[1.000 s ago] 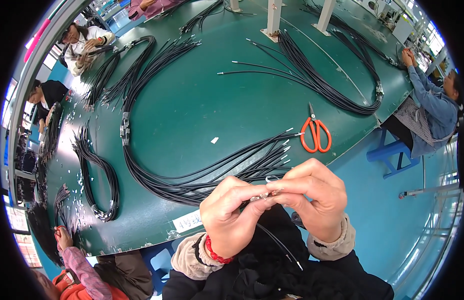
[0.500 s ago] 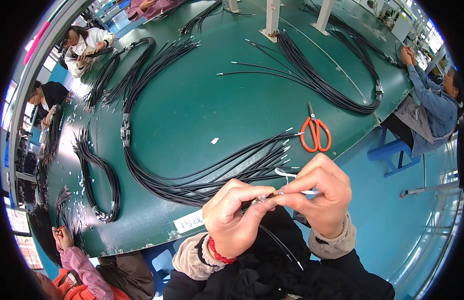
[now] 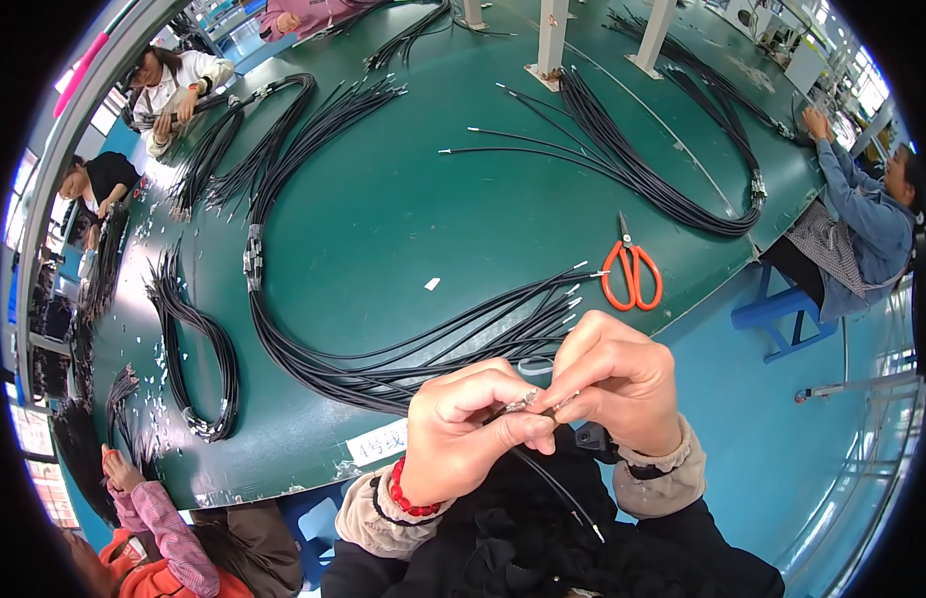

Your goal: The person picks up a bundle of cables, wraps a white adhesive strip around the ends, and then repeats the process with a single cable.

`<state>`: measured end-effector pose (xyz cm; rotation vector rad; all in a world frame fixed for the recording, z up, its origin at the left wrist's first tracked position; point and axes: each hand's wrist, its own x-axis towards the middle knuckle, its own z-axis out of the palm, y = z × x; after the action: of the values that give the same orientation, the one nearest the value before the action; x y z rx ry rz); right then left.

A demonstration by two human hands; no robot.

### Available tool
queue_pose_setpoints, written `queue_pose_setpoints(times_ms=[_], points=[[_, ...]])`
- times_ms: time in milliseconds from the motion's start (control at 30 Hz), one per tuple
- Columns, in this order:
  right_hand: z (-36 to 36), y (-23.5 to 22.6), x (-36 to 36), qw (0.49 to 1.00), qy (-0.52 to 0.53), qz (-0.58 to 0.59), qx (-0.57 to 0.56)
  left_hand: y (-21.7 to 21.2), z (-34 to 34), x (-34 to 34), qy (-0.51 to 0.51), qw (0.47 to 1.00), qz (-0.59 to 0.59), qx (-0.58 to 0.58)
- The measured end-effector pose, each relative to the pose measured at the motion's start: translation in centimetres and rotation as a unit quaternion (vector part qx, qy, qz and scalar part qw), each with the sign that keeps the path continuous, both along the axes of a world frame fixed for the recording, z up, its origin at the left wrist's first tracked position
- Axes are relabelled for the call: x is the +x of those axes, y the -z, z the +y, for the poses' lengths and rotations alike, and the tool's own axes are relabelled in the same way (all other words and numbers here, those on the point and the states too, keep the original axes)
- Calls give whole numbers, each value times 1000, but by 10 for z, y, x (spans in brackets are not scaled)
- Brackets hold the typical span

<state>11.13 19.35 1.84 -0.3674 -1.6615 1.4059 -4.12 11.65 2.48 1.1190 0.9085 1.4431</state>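
My left hand is closed on a black cable; its thin tail hangs down in front of my dark clothes. A small silvery piece shows between the left fingertips. My right hand pinches something small beside it, mostly hidden by the fingers; both hands' fingertips meet there. Just behind them, a pale curved strip shows. A bundle of black cables with white-tipped ends lies behind my hands. Red-handled scissors lie beyond my right hand.
More black cable bundles lie on the green table. White posts stand at the back. A white label is on the front edge. Co-workers sit left and right, one near a blue stool.
My right hand has moved slightly left and down, its fingers more curled. The white strip that stuck out by it now shows less. The left hand keeps hold of the cable.
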Motion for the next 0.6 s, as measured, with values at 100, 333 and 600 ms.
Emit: queue_pose_setpoints(times_ms=[100,333,600], points=[[0,-1,0,1000,-6,-6,9,0,2,-2,10,999,-29,-27],[-4,6,-2,998,-29,-7,-50,4,2,-6,35,990,-107,-86],[-5,22,-8,996,-53,69,28,10,2,-13,130,970,-158,-129]])
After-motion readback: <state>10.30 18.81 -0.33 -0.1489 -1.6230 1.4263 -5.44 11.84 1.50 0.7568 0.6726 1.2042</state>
